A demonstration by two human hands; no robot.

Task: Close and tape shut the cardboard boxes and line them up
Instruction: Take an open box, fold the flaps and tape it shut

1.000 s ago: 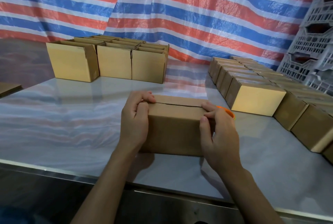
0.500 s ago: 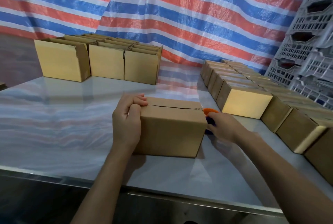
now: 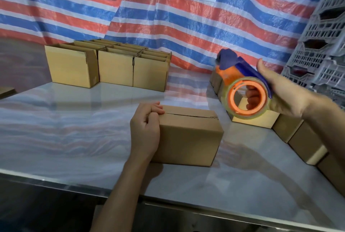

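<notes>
One closed, untaped box [image 3: 188, 138] sits on the surface [image 3: 74, 129]. Left hand [image 3: 145, 131] fingers [image 3: 156, 109] curl over its end; right hand [image 3: 283, 93] fingers [image 3: 253, 98] wrap the raised tape dispenser [image 3: 231, 82]. Should the left grip slacken, the top seam could gape and tape land crooked.

Your box [image 3: 188, 138] sits mid-worktop [image 3: 74, 129] near front edge | open boxes [image 3: 115, 67] far-left corner | closed row [image 3: 304, 142] along right edge
</notes>
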